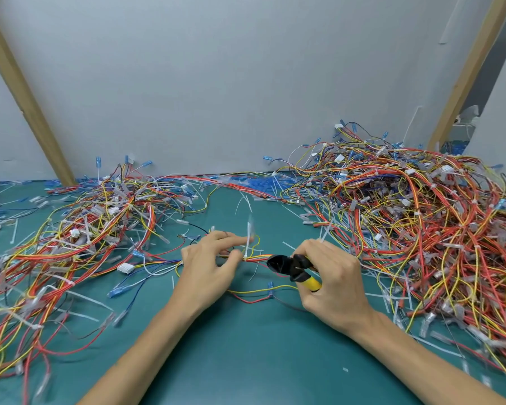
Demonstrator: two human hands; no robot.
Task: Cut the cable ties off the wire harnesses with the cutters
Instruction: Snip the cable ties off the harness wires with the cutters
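Observation:
A thin wire harness (260,257) of red, orange and yellow wires runs across the middle of the green mat. My left hand (209,266) pinches it just left of a white cable tie (249,244) whose tail stands upright. My right hand (332,279) grips the cutters (292,267), which have black jaws and yellow handles. The jaws point left and sit on the harness a little to the right of the tie.
A big heap of tied harnesses (421,217) fills the right side and rises against the grey wall. A flatter tangle of wires (79,241) covers the left. Cut tie pieces (243,203) and blue terminals lie on the green mat (246,346).

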